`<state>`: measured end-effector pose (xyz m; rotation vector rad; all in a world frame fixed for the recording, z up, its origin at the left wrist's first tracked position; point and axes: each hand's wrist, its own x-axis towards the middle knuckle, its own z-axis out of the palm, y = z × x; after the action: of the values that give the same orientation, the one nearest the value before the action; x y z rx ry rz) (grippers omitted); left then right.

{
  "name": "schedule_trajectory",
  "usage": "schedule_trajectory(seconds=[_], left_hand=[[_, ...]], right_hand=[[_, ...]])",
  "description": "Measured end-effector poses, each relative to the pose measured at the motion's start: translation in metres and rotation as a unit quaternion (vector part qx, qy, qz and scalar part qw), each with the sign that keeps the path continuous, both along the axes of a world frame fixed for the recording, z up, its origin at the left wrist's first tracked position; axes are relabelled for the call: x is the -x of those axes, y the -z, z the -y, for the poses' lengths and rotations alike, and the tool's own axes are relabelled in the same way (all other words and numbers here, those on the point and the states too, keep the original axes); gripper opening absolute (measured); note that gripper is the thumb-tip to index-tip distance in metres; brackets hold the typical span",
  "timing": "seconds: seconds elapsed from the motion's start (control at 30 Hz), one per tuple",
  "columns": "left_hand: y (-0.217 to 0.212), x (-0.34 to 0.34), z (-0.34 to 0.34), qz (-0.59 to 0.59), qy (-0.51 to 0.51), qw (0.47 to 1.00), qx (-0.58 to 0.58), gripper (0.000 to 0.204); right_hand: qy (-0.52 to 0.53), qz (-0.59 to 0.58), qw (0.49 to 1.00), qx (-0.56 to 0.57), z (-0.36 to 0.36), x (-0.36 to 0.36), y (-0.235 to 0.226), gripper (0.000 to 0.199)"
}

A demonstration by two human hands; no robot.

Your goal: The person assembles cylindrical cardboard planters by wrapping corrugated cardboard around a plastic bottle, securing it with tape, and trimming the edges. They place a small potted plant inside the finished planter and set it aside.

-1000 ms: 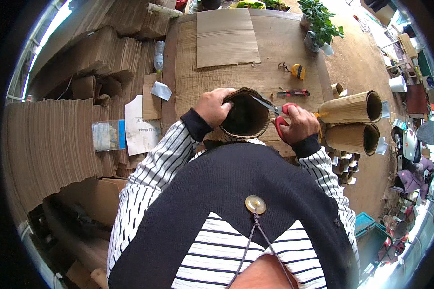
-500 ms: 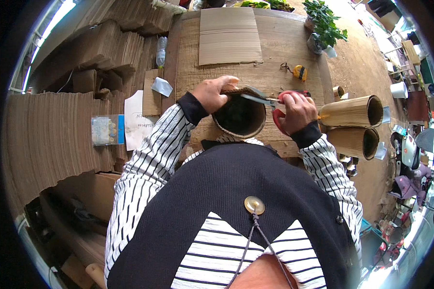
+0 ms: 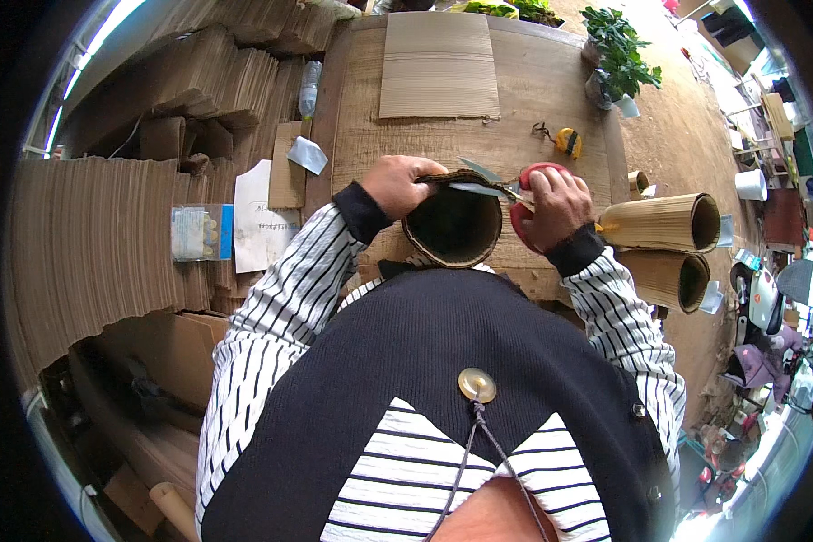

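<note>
Seen from above at a wooden worktable (image 3: 551, 99): left hand (image 3: 402, 181) closed around the far rim of a rolled corrugated cardboard tube (image 3: 453, 226), held upright against the chest. Right hand (image 3: 556, 206) clenched on red-handled scissors (image 3: 506, 187), blades parted over the tube's upper edge. To the right, two more cardboard rolls (image 3: 664, 244) lying side by side. Farther back, a flat corrugated sheet (image 3: 438, 65) and a potted plant (image 3: 619, 54).

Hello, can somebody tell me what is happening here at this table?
A person is cutting a rolled tube of corrugated cardboard at a wooden table. The left hand grips the tube's rim, while the right hand works red-handled scissors across its open end. Two finished rolls lie to the right.
</note>
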<state>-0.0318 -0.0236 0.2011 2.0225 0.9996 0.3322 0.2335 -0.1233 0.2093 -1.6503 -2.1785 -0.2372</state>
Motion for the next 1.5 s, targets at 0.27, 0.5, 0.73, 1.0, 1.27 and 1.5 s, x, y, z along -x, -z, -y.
schedule_trajectory(seconds=[0.27,0.5,0.73,1.0,1.27,1.5], left_hand=[[0.004,0.002,-0.017,0.010,-0.030,0.999,-0.001,0.027],[0.004,-0.003,0.000,0.010,-0.029,0.998,-0.049,0.026],[0.001,-0.009,-0.005,-0.002,-0.064,0.997,-0.044,0.026],[0.015,-0.014,-0.012,0.042,-0.027,0.998,-0.023,0.026],[0.007,-0.009,0.013,0.032,-0.078,0.992,-0.094,0.036],[0.015,-0.016,-0.013,0.048,-0.040,0.998,-0.020,0.029]], right_hand=[[-0.001,0.021,0.999,0.046,-0.005,-0.011,0.006,0.023],[-0.017,0.051,0.998,-0.023,-0.019,-0.004,-0.013,0.029],[-0.012,0.000,0.998,0.061,-0.012,-0.021,0.000,0.022],[-0.046,-0.024,0.998,0.034,-0.026,-0.018,-0.013,0.022],[-0.062,-0.008,0.998,0.030,-0.031,-0.033,-0.007,0.021],[-0.056,-0.011,0.996,0.066,-0.034,-0.026,-0.009,0.019]])
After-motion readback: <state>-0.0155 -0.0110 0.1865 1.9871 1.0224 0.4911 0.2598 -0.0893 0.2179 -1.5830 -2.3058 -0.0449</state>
